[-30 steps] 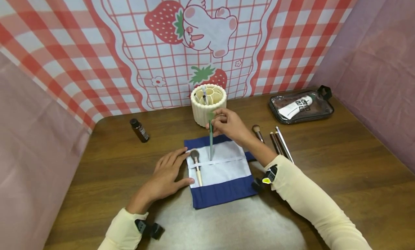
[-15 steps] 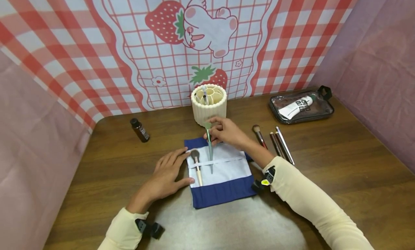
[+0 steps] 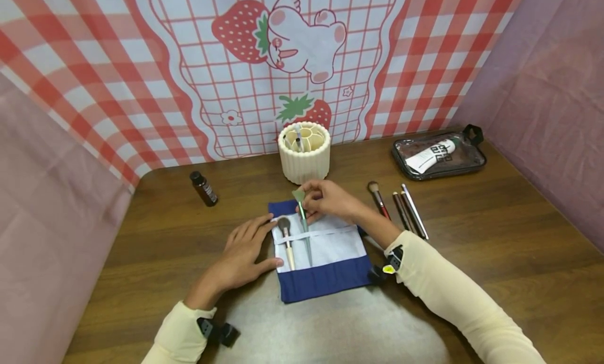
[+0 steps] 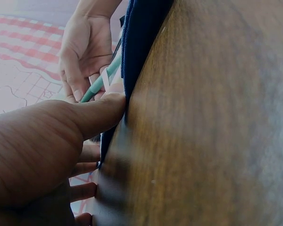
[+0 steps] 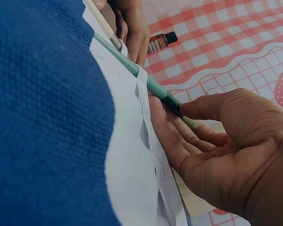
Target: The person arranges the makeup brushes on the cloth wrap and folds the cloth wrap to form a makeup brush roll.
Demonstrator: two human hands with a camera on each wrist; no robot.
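Observation:
A fabric brush roll (image 3: 325,280), navy outside with a pale lining, lies spread on the table. My right hand (image 3: 330,200) pinches a green makeup brush (image 5: 127,63) near its bristles, between thumb and fingers. The brush's handle runs under the white elastic band (image 5: 146,108), its tip close to the lower navy flap. To its left, a dark-bristled makeup brush with a cream handle (image 3: 290,259) sits beneath the same band. My left hand (image 3: 245,254) rests along the roll's left edge, fingers extended and the thumb (image 4: 101,110) on the border.
Behind the roll stands a cream ribbed holder (image 3: 304,164) with a few slim items inside. A small brown bottle (image 3: 204,189) is at the left. Several brushes (image 3: 408,212) lie at the right, before a clear pouch (image 3: 464,162) with a white tube (image 3: 429,157).
My right hand has come down toward me, sliding the green makeup brush under the elastic band and further along the lining. The left hand has stayed put.

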